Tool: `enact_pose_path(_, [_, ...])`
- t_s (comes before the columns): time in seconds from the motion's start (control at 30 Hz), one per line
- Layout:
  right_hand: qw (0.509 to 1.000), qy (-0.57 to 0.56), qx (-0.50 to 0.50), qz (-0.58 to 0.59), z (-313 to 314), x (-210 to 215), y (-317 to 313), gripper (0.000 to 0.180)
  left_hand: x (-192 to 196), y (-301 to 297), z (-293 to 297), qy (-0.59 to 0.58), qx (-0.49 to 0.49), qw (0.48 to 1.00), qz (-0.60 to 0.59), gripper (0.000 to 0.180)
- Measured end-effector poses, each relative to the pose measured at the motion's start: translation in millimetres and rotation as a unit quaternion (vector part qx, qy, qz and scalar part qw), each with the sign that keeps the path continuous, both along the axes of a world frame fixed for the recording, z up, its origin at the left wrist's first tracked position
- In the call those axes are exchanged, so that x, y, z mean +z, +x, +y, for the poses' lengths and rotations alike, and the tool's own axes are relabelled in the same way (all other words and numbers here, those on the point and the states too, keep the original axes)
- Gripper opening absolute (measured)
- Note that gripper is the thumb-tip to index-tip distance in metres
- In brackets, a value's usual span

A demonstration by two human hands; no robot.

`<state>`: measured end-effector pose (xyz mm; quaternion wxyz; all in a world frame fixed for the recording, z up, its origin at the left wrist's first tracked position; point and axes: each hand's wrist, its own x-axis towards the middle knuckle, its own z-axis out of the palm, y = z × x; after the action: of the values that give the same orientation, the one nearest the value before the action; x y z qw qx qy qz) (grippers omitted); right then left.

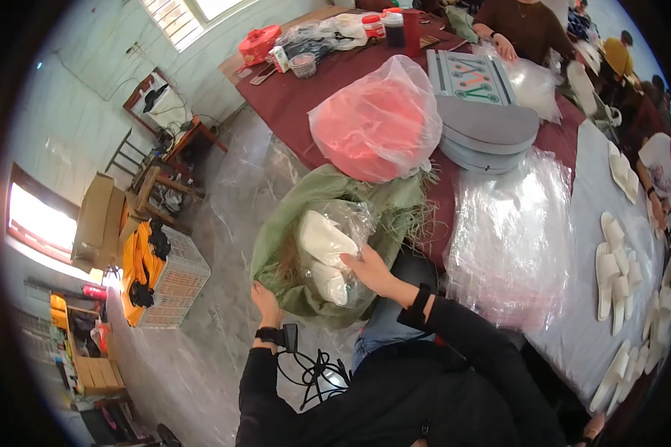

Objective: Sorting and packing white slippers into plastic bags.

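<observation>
A green woven sack (276,231) with a frayed rim stands wide-mouthed in front of me, beside the table. My left hand (266,304) is closed on the sack's near left rim. At the mouth of the sack, my right hand (370,271) pinches a clear plastic bag that holds white slippers (324,242). The bag's lower part lies within the sack's mouth, and what is deeper in the sack is hidden. Behind the sack, a red-pink bundle in clear plastic (380,123) rests on the table.
On the maroon-covered table (283,112) lie a stack of clear plastic bags (507,238) and a grey rounded case (488,134). White slippers (611,276) line the grey surface at right. A co-worker's hand (505,48) is across the table. A crate (175,279) stands at left.
</observation>
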<state>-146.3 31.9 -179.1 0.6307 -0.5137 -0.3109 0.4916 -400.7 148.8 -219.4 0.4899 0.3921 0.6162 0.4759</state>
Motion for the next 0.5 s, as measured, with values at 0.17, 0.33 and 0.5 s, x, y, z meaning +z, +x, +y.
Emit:
enact_pose_path(0.17, [1.000, 0.010, 0.025, 0.011, 17.1, -9.0, -7.4, 0.079, -39.0, -42.4, 23.8, 0.133, -0.124, 0.944, 0.276, 0.045])
enact_pose_path(0.33, [0.938, 0.104, -0.039, -0.330, 16.1, -52.4, -5.0, 0.089, -63.7, -29.3, 58.9, 0.144, -0.228, 0.857, 0.439, 0.031])
enact_pose_path(0.5, [0.765, -0.017, 0.084, -0.638, 14.0, -29.8, 6.3, 0.053, 38.7, 72.3, -12.1, 0.046, -0.480, 0.789, 0.379, 0.044])
